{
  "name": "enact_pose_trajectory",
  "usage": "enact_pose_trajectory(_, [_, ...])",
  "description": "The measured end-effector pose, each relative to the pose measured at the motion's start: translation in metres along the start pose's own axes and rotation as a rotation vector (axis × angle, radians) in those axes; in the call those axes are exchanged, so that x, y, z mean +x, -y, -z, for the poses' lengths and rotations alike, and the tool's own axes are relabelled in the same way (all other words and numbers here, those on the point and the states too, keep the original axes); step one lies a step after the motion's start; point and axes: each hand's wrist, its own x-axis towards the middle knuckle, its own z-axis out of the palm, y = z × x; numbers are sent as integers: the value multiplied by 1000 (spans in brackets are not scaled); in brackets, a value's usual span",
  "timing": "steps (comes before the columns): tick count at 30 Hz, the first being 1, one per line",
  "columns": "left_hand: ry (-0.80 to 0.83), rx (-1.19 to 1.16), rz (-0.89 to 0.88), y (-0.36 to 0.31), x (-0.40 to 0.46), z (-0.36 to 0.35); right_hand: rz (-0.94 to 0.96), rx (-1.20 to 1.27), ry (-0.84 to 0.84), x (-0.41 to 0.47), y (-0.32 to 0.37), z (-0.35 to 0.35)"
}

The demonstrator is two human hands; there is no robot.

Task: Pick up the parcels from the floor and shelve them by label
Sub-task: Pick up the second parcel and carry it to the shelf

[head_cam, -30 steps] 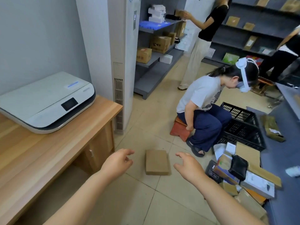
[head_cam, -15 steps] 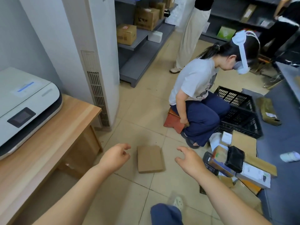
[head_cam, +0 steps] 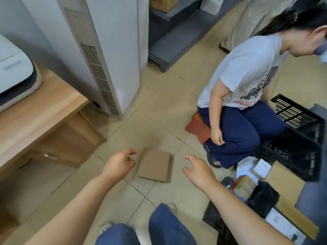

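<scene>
Head-worn camera looks steeply down, close over the tiled floor (head_cam: 159, 106).

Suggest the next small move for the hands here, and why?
Probably lower both hands and close them on the flat brown cardboard parcel's side edges. It lies alone on the tiled floor, between the open left hand and open right hand, neither touching it.

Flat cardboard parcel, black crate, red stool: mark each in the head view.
flat cardboard parcel (head_cam: 154, 164): head view, centre of its top face, on the floor tiles.
black crate (head_cam: 295, 137): head view, its perforated near wall.
red stool (head_cam: 199, 127): head view, exposed corner beside the seated person.
</scene>
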Motion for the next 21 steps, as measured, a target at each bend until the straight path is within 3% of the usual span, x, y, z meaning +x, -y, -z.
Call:
enact_pose_trajectory(9, [38,-54,116,33,83,-66,-4,-20,153,102,-33,-53])
enact_pose_trajectory(21, [103,-41,175,167,217,-219,-121,-21,273,257,-108,-242])
